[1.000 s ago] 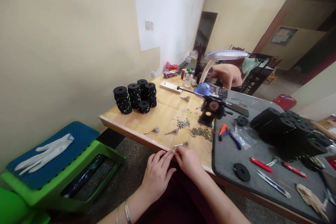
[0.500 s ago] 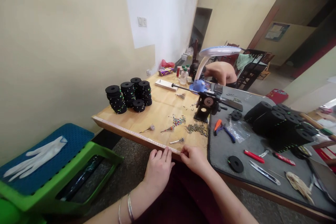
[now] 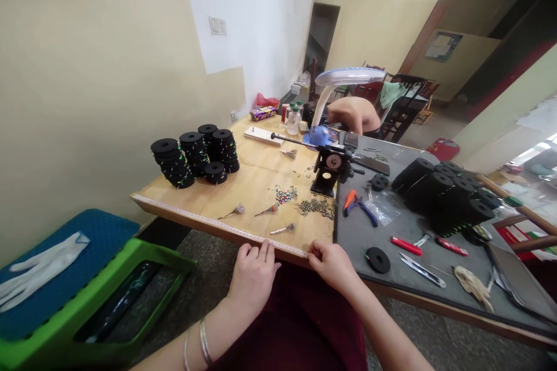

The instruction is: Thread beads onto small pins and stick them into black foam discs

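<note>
Left hand [image 3: 255,272]: resting at lower centre of frame, laying extended index and middle fingers close together, tips touching the printed measuring tape [image 3: 195,217]; setting the thumb apart.
Right hand [image 3: 331,264]: resting just to the right, at the table edge; curling inward, drawing thumb and index tips together at the tape's near end. Cannot tell whether pinching a fine line there.
Measuring tape: running along the front edge of the wooden tabletop [image 3: 252,174], from left of centre down to lower centre.
Step in hand: apparently working against the printed scale, steadying with the left, gripping finely with the right (judgement).
Next move: likely calling for light left pressure and a controlled right pinch, without slipping off the scale.
Tufted bundles [image 3: 287,228]: lying just beyond the left fingers, centre of frame.
Multicoloured beads [image 3: 286,195]: lying loose beyond the bundles.
Black foam spools [image 3: 167,168]: standing stacked, left of centre.
Pliers [image 3: 349,201]: lying on the grey mat [image 3: 354,243], right of centre.
</note>
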The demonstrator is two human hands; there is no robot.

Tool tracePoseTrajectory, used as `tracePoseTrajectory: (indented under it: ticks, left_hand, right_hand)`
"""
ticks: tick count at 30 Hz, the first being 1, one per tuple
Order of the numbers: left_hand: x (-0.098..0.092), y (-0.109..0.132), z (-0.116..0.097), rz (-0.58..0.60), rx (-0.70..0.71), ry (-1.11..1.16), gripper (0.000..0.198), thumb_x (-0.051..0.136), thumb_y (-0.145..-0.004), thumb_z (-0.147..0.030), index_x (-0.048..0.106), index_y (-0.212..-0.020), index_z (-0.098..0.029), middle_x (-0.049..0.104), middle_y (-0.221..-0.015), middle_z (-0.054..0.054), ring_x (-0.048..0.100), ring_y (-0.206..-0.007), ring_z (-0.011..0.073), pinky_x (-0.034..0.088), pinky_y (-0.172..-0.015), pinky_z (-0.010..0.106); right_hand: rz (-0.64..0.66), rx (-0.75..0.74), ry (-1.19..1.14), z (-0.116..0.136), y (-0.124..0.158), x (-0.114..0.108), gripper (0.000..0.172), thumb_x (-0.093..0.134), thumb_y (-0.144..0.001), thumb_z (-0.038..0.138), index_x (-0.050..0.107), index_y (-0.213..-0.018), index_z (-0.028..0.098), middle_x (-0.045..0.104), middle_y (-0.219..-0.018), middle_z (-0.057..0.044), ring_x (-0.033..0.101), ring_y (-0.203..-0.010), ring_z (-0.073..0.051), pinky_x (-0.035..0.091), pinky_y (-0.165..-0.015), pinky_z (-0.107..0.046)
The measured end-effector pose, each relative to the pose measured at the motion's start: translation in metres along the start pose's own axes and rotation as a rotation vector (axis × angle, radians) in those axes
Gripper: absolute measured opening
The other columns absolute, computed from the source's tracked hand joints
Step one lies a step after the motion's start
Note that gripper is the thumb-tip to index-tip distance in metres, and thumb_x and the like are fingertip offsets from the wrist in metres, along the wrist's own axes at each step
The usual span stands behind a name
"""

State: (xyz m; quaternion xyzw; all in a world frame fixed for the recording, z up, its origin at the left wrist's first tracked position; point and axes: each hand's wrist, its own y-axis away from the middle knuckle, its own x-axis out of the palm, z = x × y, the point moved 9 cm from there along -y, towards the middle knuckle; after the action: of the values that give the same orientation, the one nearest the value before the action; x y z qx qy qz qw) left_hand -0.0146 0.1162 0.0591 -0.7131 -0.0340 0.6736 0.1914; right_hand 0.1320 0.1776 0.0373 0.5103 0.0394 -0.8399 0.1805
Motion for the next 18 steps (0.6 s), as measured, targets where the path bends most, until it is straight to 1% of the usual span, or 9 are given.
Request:
tracePoseTrajectory:
  ticks: [5, 11, 18]
  left_hand:
    - [0.001, -0.001, 0.0002, 0.009, 0.003, -0.005, 0.031, 0.057, -0.085, -0.023, 0.067, -0.108, -0.004, 0.069, -0.11, 0.021, 0.064, -0.08, 0.0275, 0.039, -0.079, 0.043]
    - [0.0006, -0.0009, 0.0005, 0.028, -0.003, 0.014, 0.033, 0.055, -0.086, -0.023, 0.066, -0.11, -0.003, 0.068, -0.112, 0.022, 0.063, -0.079, 0.0278, 0.039, -0.079, 0.044]
    - [0.0006, -0.0015, 0.0011, 0.053, -0.019, 0.04, 0.033, 0.054, -0.086, -0.023, 0.065, -0.11, -0.004, 0.067, -0.112, 0.023, 0.064, -0.082, 0.0286, 0.039, -0.079, 0.044]
  right_hand:
    - [-0.016, 0.014, 0.032, 0.0025, 0.0028, -0.0021, 0.011, 0.053, -0.077, 0.017, 0.063, -0.071, 0.02, 0.066, -0.064, -0.001, 0.056, -0.057, -0.013, 0.03, -0.053, -0.02]
    - [-0.018, 0.046, 0.077, 0.0011, 0.0023, -0.0011, 0.01, 0.054, -0.075, 0.016, 0.062, -0.071, 0.02, 0.067, -0.064, -0.002, 0.057, -0.058, -0.014, 0.029, -0.052, -0.021]
    - [-0.039, 0.034, 0.088, 0.0001, 0.0008, -0.0006, 0.009, 0.054, -0.073, 0.015, 0.06, -0.068, 0.019, 0.065, -0.062, -0.002, 0.055, -0.055, -0.014, 0.028, -0.052, -0.02]
